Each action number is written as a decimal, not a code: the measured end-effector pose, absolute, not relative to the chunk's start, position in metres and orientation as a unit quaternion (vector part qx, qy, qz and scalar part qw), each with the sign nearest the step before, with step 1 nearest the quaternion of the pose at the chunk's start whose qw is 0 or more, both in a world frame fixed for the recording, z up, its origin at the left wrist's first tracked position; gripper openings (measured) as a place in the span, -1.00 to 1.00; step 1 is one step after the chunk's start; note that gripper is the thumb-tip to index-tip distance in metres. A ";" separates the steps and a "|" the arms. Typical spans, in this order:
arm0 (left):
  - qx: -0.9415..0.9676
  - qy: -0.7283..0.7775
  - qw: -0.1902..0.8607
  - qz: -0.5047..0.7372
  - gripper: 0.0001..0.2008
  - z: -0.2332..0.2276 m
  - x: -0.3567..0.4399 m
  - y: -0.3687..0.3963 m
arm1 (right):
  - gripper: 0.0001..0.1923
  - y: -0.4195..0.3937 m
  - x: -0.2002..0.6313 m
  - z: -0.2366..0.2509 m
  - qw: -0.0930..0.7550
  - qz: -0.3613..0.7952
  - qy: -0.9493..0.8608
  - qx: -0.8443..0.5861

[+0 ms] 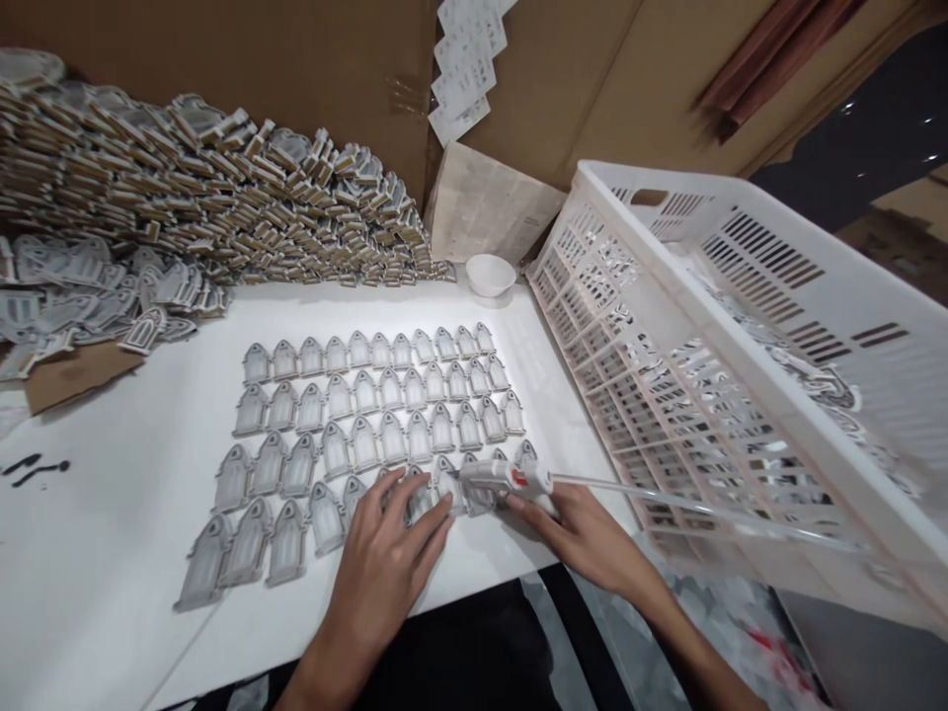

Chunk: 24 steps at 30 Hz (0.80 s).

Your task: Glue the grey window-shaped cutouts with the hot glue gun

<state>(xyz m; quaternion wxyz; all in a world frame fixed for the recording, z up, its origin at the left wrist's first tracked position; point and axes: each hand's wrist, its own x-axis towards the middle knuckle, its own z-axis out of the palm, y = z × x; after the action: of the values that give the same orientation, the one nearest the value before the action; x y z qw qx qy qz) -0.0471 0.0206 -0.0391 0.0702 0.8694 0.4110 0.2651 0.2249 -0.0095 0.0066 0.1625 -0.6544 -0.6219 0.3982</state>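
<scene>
Low centre, the right hand (pixel 585 538) grips a glue gun (pixel 504 479); the left hand (pixel 385 563), fingers spread, seemingly presses an arched cutout (pixel 419 499) beside its nozzle.

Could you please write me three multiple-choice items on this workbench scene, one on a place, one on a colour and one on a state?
1. Where does the small bowl stand?
A. inside the crate
B. at the far edge of the table, beside the crate
C. under the left hand

2. What colour is the crate?
A. blue
B. black
C. white

3. What is the right hand doing?
A. holding the glue gun
B. resting empty and flat
C. lifting the bowl

Answers: 1 B, it sits on the table by the crate's corner. 2 C, its slatted walls are white. 3 A, its fingers close on the gun while the left hand presses an arch-shaped piece.
</scene>
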 end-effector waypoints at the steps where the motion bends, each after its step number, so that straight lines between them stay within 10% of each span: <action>1: 0.869 0.411 0.070 0.265 -0.75 -0.039 -0.047 0.021 | -0.41 -0.010 0.224 0.006 0.161 0.388 -0.628 -0.655; 24: 0.856 0.440 0.087 0.257 -0.75 -0.039 -0.050 0.017 | -0.59 0.034 0.191 0.092 -0.062 0.149 -0.777 -0.608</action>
<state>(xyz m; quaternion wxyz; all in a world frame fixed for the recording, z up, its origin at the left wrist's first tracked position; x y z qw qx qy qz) -0.0498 0.0169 -0.0388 0.0871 0.8563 0.4397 0.2567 0.1907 0.0341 0.0923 -0.0619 -0.6079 -0.7774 0.1493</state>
